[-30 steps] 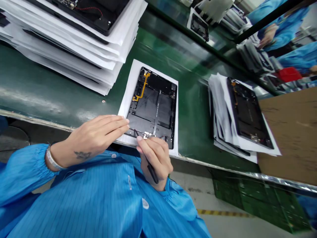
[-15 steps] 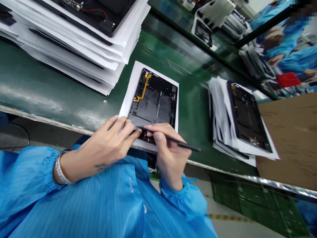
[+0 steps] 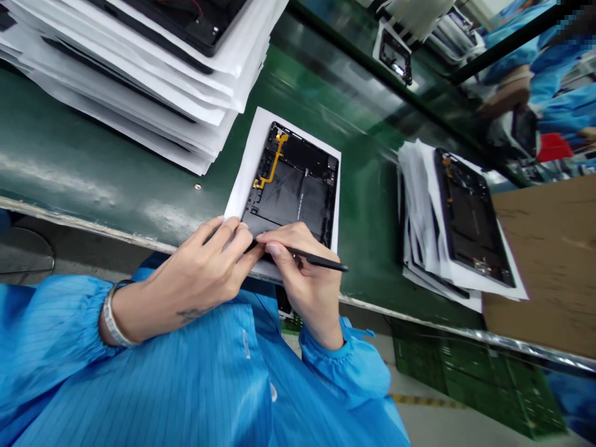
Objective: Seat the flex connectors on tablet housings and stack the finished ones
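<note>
A black tablet housing with a yellow flex strip lies on a white sheet at the table's front edge. My left hand rests at the housing's lower left corner, fingers bent and pressed down there; whatever its fingertips may pinch is hidden. A thin black pen-like tool is held in my right hand, its tip close to my left fingertips at the housing's lower end. Both hands cover that end of the housing.
Left stands a tall stack of housings and white sheets. A smaller stack stands on the right, beside brown cardboard. A small metal piece lies on the green table. People in blue sleeves work beyond the dark rail.
My right hand has moved left with the black tool, closer to my left fingertips. My left hand has hardly moved. The view has shifted slightly.
</note>
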Demonstrator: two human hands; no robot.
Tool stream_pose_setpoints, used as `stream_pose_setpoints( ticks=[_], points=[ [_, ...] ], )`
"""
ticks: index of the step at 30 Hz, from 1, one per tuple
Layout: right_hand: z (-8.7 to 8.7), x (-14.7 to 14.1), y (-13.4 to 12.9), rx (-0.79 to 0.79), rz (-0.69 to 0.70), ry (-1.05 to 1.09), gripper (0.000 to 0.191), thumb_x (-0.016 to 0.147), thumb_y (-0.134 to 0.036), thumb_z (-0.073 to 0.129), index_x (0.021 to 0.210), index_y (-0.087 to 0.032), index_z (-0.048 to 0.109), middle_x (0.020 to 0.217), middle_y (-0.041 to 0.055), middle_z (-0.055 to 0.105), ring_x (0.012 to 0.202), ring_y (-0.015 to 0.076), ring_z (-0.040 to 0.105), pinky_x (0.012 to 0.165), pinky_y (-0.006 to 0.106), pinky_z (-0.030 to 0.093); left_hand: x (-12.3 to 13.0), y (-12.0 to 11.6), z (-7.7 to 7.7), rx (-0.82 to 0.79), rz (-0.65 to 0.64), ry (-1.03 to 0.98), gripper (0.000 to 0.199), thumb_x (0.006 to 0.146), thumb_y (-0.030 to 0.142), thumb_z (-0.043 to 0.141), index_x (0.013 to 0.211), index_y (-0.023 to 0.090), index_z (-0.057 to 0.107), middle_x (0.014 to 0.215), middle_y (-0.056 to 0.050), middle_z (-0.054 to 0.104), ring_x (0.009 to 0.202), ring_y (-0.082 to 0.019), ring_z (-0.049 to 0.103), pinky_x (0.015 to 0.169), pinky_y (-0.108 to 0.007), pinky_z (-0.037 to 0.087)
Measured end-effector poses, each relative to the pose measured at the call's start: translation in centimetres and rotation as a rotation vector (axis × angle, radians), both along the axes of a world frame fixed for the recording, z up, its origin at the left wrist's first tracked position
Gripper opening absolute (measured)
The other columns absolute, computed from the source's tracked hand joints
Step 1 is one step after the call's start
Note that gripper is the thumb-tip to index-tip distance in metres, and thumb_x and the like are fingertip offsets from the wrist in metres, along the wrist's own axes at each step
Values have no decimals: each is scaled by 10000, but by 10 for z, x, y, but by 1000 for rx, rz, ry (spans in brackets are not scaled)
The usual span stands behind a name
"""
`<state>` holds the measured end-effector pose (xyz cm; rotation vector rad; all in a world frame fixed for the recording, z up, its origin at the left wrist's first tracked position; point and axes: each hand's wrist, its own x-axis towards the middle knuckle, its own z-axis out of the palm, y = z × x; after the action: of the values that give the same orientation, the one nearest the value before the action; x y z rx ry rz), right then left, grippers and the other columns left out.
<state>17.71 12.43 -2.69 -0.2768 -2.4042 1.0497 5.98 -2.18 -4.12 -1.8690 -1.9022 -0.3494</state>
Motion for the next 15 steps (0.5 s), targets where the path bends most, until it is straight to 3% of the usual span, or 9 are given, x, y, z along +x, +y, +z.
stream_pose_setpoints(
  ticks=[7, 11, 15],
  points=[
    [7, 1, 3, 58, 74, -10, 136, 967, -160, 577, 943, -202, 704, 847, 14, 721, 787, 152, 632, 737, 316, 517, -20, -12, -13, 143, -173, -115, 273, 939, 57, 503, 1154, 63, 670, 1218, -183, 697, 1131, -298, 685, 941, -398, 598],
    [12, 19, 11, 82, -11, -71, 139, 959, -175, 587, 907, -209, 710, 813, 19, 721, 779, 170, 656, 722, 326, 527, -20, -15, -14, 144, -144, -154, 282, 937, 35, 484, 1146, 61, 672, 1230, -170, 701, 1127, -286, 691, 941, -406, 601],
    [14, 35, 15, 109, -67, -101, 130, 951, -172, 594, 911, -210, 713, 847, 32, 732, 803, 185, 675, 730, 335, 541, -17, -11, -5, 158, -119, -109, 241, 939, 35, 497, 1054, 70, 705, 1160, -149, 734, 1044, -260, 723, 867, -360, 614]
  ],
)
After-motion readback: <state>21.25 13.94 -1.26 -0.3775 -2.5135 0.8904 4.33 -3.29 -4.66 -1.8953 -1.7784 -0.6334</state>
